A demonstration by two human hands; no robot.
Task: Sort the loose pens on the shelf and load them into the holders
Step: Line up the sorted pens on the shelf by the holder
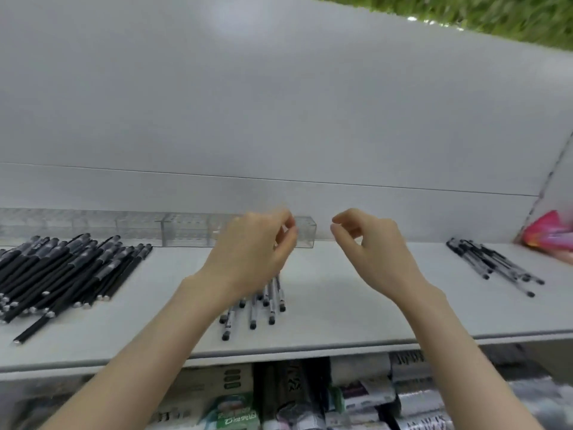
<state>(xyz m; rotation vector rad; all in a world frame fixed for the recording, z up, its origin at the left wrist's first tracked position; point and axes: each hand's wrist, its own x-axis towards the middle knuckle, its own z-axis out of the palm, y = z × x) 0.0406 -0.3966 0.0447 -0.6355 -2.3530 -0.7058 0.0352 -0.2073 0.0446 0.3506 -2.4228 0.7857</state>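
Hanging over the shelf loosely curled and holding nothing, the left hand and right hand are getting ready, and grabbing the clear pens lying right under the left hand, tips all one way, is looking best for filling the holders just behind it.

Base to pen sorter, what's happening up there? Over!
Left hand, right hand above shelf, loosely curled, nothing held. Left pile, middle pile, right pile of pens loose on shelf. Clear holders at back, no pens in. Nothing blocking.
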